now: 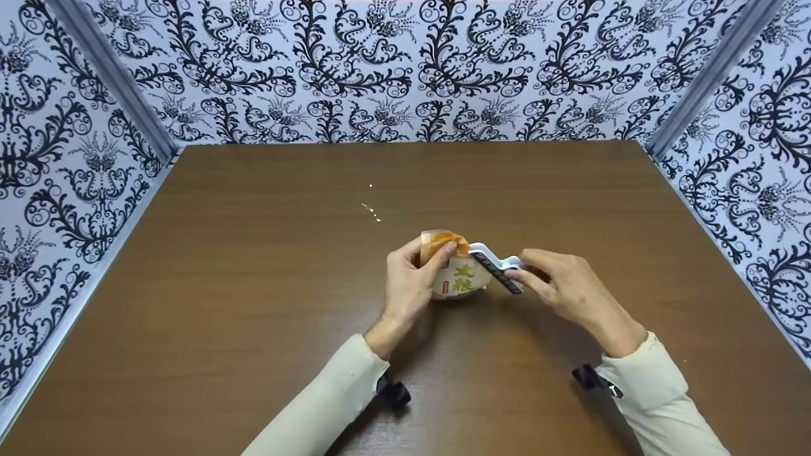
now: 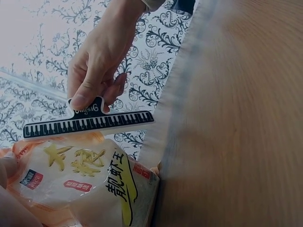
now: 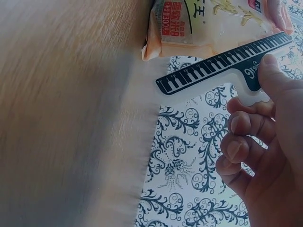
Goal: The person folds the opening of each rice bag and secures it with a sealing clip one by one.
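Note:
My left hand (image 1: 408, 282) grips the folded orange top of a printed food bag (image 1: 462, 278), its thumb pressed on the front. The bag is orange and whitish with yellow-green lettering, as the left wrist view shows on the bag (image 2: 94, 168). My right hand (image 1: 567, 285) pinches the handle of a piano-key bag clip (image 1: 497, 273) between thumb and fingers. In the right wrist view the clip (image 3: 222, 66) lies along the bag's edge (image 3: 208, 45). Whether its jaws have any of the bag between them, I cannot tell.
A brown wooden table (image 1: 272, 266) lies under both hands. Small white crumbs (image 1: 372, 211) dot it beyond the bag. Patterned black-and-white panels (image 1: 405, 69) with grey corner posts stand at the back and sides. A dark wrist-worn device (image 1: 396, 394) sits below the left sleeve.

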A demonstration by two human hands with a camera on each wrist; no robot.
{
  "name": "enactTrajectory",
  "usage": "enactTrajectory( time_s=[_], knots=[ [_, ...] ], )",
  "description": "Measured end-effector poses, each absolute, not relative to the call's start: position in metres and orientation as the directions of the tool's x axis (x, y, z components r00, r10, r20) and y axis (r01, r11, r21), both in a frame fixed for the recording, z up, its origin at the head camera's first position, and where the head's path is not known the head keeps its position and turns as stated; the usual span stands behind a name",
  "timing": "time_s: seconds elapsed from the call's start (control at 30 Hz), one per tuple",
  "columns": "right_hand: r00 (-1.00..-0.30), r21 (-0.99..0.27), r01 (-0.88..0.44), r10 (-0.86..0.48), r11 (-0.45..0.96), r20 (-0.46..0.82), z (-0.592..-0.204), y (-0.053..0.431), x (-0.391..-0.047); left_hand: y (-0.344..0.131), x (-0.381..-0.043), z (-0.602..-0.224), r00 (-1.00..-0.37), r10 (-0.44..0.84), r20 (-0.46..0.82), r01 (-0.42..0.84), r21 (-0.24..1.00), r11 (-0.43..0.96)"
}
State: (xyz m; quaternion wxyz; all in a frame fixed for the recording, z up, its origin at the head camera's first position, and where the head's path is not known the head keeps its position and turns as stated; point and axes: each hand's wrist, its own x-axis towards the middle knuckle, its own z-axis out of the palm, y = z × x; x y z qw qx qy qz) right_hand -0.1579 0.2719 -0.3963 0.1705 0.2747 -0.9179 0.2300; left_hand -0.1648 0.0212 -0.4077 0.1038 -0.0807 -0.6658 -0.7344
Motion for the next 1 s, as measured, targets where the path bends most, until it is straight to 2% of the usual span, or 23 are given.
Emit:
enactTrajectory(
  time_s=[1.0],
  knots=[
    [-0.794, -0.336, -0.577, -0.414, 0.745, 0.446, -0.3972, 0.2721, -0.1583, 0.0236, -0.1641, -0.4084, -0.964, -0.053, 0.262, 0.267, 0.954, -0.14]
  ],
)
